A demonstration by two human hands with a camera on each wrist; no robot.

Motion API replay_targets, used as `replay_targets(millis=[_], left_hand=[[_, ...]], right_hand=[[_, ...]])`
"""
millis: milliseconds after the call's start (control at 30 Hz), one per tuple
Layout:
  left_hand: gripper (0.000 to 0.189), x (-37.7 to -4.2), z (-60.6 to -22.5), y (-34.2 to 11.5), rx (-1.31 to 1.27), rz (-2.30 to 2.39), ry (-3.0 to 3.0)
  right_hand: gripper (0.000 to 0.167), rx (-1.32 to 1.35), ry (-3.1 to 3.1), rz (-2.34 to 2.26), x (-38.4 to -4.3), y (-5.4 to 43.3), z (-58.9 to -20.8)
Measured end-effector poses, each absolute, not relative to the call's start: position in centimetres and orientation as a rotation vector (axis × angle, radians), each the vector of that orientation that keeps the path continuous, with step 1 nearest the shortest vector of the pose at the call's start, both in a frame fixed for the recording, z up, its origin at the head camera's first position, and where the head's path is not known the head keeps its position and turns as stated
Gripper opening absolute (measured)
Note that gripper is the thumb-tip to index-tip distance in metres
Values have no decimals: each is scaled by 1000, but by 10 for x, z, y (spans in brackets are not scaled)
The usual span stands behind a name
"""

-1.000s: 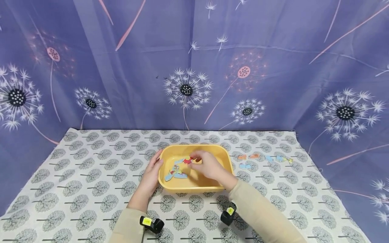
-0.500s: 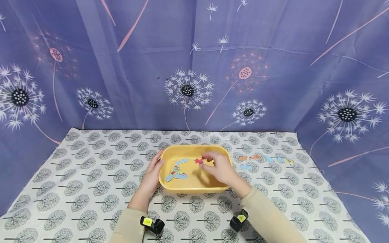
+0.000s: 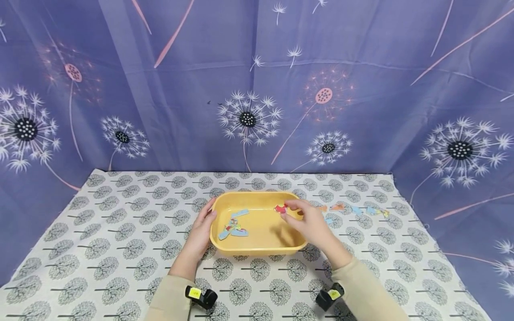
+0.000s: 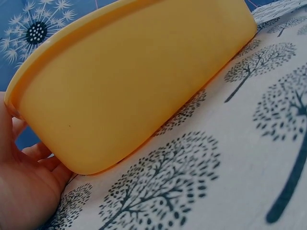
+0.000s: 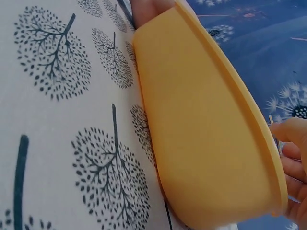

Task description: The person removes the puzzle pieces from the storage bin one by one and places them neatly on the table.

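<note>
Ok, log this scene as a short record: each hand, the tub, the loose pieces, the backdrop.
Left hand: rests against the left end of the yellow tub
Right hand: pinches a red piece above the tub's right end
In tub: blue strip by itself; cluster of mixed pieces toward the left
Right of tub: orange, blue and yellowish pieces lying on the tree-print cloth
Backdrop: purple-blue dandelion curtain
</note>
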State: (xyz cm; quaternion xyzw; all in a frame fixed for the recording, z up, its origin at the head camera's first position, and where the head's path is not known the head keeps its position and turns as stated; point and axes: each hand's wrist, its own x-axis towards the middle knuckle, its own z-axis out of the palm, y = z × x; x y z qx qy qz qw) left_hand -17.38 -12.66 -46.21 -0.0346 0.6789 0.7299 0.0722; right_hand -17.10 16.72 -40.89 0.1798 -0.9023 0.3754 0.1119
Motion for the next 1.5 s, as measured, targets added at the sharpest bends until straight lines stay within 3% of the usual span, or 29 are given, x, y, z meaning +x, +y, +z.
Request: replay_targets(millis=[667,1500], left_hand=[[51,-174,-467,-127,-106,2205,2016],[52,-191,-466,-135,-36,2263,1761]], right_hand=[[36,293,-2506,1194,-164,211,-422],[41,169,-2495,1231,-192,229,-416]])
